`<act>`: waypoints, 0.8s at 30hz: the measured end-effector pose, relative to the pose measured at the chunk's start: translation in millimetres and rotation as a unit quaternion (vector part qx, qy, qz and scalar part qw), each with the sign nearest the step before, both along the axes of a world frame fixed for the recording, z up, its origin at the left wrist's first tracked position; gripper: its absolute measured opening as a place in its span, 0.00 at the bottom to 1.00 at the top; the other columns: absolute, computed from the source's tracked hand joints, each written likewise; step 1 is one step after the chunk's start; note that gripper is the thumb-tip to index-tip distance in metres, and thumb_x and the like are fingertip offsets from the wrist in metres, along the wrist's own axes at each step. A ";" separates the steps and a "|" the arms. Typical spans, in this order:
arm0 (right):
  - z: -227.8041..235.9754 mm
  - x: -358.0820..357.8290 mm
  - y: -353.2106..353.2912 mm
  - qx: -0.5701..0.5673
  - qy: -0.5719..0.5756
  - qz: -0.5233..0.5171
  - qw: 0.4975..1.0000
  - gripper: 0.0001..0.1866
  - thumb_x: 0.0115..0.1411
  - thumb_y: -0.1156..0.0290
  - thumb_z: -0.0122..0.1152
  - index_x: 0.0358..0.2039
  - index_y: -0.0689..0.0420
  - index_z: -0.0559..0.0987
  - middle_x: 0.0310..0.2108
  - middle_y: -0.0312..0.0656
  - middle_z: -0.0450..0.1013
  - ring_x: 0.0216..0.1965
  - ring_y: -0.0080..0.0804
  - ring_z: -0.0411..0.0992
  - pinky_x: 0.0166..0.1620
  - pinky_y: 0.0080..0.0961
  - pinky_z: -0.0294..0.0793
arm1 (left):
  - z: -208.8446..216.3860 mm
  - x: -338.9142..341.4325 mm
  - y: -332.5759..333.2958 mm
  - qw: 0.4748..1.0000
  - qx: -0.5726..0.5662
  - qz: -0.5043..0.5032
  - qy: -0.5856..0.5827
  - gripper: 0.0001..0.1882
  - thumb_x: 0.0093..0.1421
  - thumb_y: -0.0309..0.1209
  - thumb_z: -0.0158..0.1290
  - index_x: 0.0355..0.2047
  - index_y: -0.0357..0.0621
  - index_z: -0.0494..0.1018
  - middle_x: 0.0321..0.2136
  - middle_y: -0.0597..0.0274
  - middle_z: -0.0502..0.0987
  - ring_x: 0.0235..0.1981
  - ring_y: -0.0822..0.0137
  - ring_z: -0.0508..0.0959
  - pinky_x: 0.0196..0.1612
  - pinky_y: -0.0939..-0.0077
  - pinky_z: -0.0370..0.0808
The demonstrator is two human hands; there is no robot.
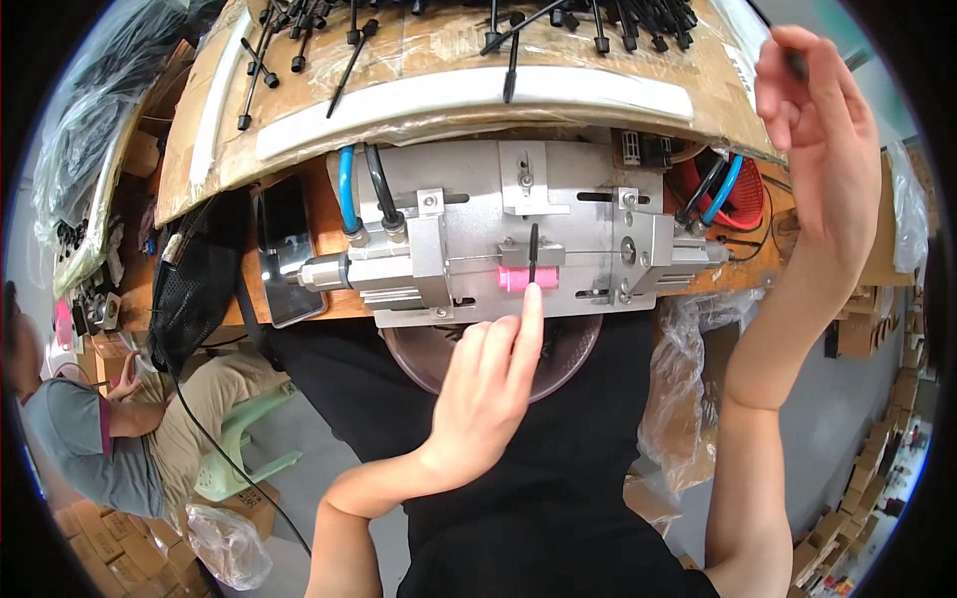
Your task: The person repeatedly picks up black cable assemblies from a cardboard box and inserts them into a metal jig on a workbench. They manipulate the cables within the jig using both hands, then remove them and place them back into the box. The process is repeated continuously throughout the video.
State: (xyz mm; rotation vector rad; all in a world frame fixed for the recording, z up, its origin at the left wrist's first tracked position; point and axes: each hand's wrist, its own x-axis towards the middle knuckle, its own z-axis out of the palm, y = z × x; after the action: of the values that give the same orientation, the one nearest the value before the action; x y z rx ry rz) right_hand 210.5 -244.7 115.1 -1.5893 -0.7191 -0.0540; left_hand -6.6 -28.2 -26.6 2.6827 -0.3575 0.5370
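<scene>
My left hand point(485, 384) has its index finger stretched forward and the other fingers bent; its thumb is hidden. That fingertip touches the lower end of a slim black stick-like part point(533, 249), which lies across a pink block point(515, 278) on the metal fixture point(467, 169). Raised at the far right, my right hand point(822, 120) is closed round a dark, thin rod-like part point(795, 62), mostly hidden by the fingers. Small metal clamp blocks point(431, 261) flank the pink block at left and right.
Many black brush-like rods point(513, 60) lie on a plastic-covered cardboard sheet point(419, 70) behind the fixture. A phone point(286, 249) and black mesh bag point(194, 289) sit left, a red basket point(743, 194) right. Below hangs a clear bowl point(578, 354). Another person point(85, 439) sits at left.
</scene>
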 end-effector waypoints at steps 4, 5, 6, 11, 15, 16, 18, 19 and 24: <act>-13.5 -23.7 -5.8 0.064 -0.003 -0.048 0.997 0.21 0.71 0.63 0.49 0.54 0.68 0.71 0.41 0.44 0.71 0.35 0.21 0.69 0.32 0.14 0.67 | -11.5 10.6 -11.9 0.998 0.044 0.039 0.028 0.36 0.49 0.18 0.52 0.62 0.27 0.59 0.34 0.58 0.66 0.33 0.63 0.68 0.40 0.72 0.70; -16.0 -30.4 -5.2 0.066 -0.012 -0.055 0.996 0.20 0.70 0.63 0.49 0.53 0.68 0.70 0.41 0.44 0.71 0.35 0.21 0.69 0.32 0.14 0.67 | -9.5 10.5 -12.6 0.998 0.049 0.039 0.030 0.36 0.50 0.19 0.52 0.62 0.27 0.58 0.33 0.58 0.66 0.33 0.63 0.68 0.40 0.73 0.71; -17.3 -40.3 -4.0 0.052 -0.025 -0.043 0.997 0.20 0.70 0.64 0.50 0.53 0.68 0.71 0.41 0.45 0.71 0.35 0.22 0.69 0.33 0.15 0.68 | -8.8 11.5 -12.4 0.997 0.051 0.036 0.033 0.37 0.50 0.19 0.52 0.62 0.27 0.58 0.33 0.58 0.66 0.33 0.63 0.68 0.40 0.73 0.71; -41.7 -85.3 10.5 0.026 -0.092 -0.124 0.988 0.13 0.64 0.76 0.56 0.47 0.67 0.73 0.38 0.48 0.75 0.34 0.27 0.73 0.33 0.17 0.71 | -0.6 16.8 -12.4 0.997 0.049 0.011 0.051 0.37 0.51 0.19 0.52 0.63 0.26 0.56 0.33 0.58 0.66 0.34 0.63 0.68 0.40 0.74 0.71; -97.2 -130.6 34.9 -0.076 -0.113 -0.109 0.985 0.21 0.54 0.88 0.63 0.49 0.69 0.74 0.36 0.47 0.76 0.32 0.27 0.75 0.31 0.21 0.74 | 8.1 9.0 1.2 0.997 0.013 0.000 0.073 0.37 0.50 0.19 0.53 0.63 0.27 0.57 0.33 0.58 0.66 0.35 0.63 0.69 0.42 0.71 0.71; -106.3 -140.5 40.8 -0.132 -0.126 -0.109 0.977 0.25 0.51 0.88 0.65 0.51 0.70 0.73 0.35 0.47 0.76 0.31 0.28 0.74 0.31 0.24 0.75 | 26.0 14.5 10.8 0.997 -0.014 -0.029 0.070 0.37 0.50 0.19 0.53 0.63 0.28 0.59 0.33 0.59 0.66 0.36 0.62 0.69 0.43 0.70 0.71; -136.2 -155.6 50.6 -0.167 -0.145 -0.094 0.971 0.32 0.46 0.88 0.68 0.55 0.72 0.71 0.31 0.46 0.74 0.27 0.31 0.73 0.30 0.28 0.74 | 63.5 31.7 44.3 0.998 -0.030 -0.030 0.041 0.32 0.49 0.16 0.52 0.58 0.38 0.68 0.36 0.57 0.71 0.40 0.58 0.71 0.45 0.66 0.71; -145.8 -159.2 50.9 -0.193 -0.154 -0.097 0.964 0.33 0.45 0.88 0.68 0.55 0.72 0.71 0.29 0.46 0.74 0.26 0.33 0.72 0.30 0.29 0.73 | 71.0 60.3 60.4 0.998 -0.045 0.012 -0.031 0.25 0.49 0.14 0.50 0.50 0.39 0.72 0.39 0.57 0.74 0.41 0.56 0.73 0.46 0.65 0.71; -164.4 -163.8 75.8 -0.208 -0.174 -0.043 0.962 0.36 0.46 0.86 0.67 0.58 0.70 0.68 0.22 0.41 0.67 0.23 0.33 0.66 0.29 0.30 0.69 | 113.0 158.7 174.7 0.981 0.151 -0.068 -0.098 0.09 0.56 0.17 0.54 0.37 0.41 0.77 0.43 0.61 0.78 0.49 0.62 0.74 0.54 0.70 0.68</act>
State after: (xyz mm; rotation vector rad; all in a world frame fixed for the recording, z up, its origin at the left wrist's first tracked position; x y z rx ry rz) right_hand 46.8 -168.8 -49.3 -2.0420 -0.9791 -0.2654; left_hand 152.1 146.5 86.3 2.8696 -0.7266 0.7604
